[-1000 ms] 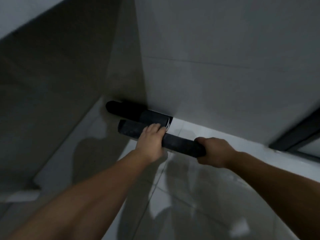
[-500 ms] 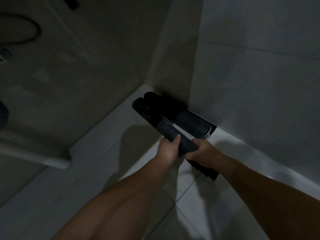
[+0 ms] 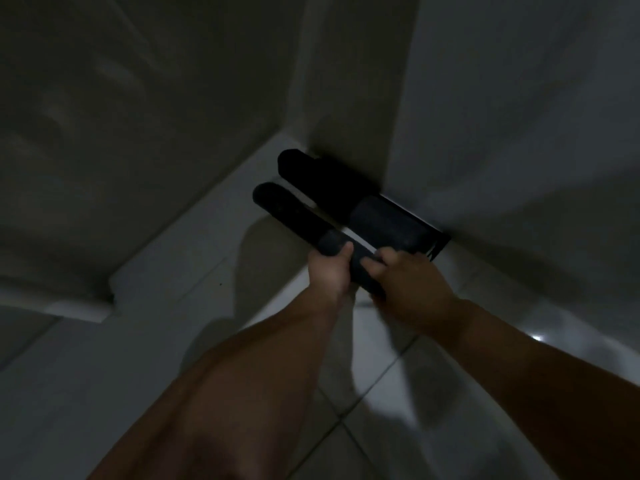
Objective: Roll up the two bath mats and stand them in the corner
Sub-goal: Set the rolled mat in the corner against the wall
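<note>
Swung apart from the second roll (image 3: 346, 199), the rolled mat (image 3: 294, 218) sits clamped in left hand (image 3: 329, 268) and right hand (image 3: 408, 282).

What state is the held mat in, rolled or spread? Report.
Rolled: the held mat is a tight dark tube gripped by the left hand and right hand.

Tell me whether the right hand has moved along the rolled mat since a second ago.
Yes. The right hand slid from the roll's near end up the held mat toward the wall corner, and now grips it right beside the left hand.
</note>
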Demonstrator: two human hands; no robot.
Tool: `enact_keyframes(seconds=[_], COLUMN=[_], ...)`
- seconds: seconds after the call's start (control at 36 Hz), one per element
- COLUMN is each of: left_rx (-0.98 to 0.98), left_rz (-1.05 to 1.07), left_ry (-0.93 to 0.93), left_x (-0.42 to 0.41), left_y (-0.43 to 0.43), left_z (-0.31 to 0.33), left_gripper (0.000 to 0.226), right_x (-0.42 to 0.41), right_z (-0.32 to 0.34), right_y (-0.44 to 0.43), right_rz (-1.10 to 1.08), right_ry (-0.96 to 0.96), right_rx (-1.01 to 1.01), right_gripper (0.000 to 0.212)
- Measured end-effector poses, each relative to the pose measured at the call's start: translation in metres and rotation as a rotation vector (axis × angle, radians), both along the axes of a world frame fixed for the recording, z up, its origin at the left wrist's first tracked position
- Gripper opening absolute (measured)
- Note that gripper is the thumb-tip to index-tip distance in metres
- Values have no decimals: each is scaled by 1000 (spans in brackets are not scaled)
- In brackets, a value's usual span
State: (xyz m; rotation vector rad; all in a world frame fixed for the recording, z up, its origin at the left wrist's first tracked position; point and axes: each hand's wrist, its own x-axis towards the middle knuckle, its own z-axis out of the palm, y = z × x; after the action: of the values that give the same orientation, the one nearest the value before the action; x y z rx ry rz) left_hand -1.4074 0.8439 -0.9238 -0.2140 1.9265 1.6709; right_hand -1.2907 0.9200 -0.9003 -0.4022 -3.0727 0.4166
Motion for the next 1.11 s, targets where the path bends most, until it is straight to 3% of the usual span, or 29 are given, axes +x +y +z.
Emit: enact_keyframes(seconds=[0.11,0.28,0.36,0.47,0.58,0.72,0.92,1.11], left_rx=[-151,-426,-427,-222,-340,-583,-544,-619], left_rz=[10,-190,-192,-143,-210,-342,-451,-762], left_ry=[131,234,214,64,91,302,463,705], left_x=[-16,-27,-26,-29,-23,-13,3,41], left_y=[18,23,24,27,30,26,16,1], left_z=[-10,-10,-6,-6,-5,6,15,51], left_gripper=[49,51,45,42,37,51,56,55], right_x=[8,12,14,13,15,21,30,42], right_z=[-6,-13,-11,-8,-4,-2,7,52], right_y=[12,17,19,26,28,31,35,39], right_rz=[99,135,111,70,78,70,64,6], right_ry=[-74,-192,-182,-231,-321,-342,-297,-294], right_rx=[134,195,190,189,175,154,159,136], right_gripper=[43,49,46,50,51,54,54,63])
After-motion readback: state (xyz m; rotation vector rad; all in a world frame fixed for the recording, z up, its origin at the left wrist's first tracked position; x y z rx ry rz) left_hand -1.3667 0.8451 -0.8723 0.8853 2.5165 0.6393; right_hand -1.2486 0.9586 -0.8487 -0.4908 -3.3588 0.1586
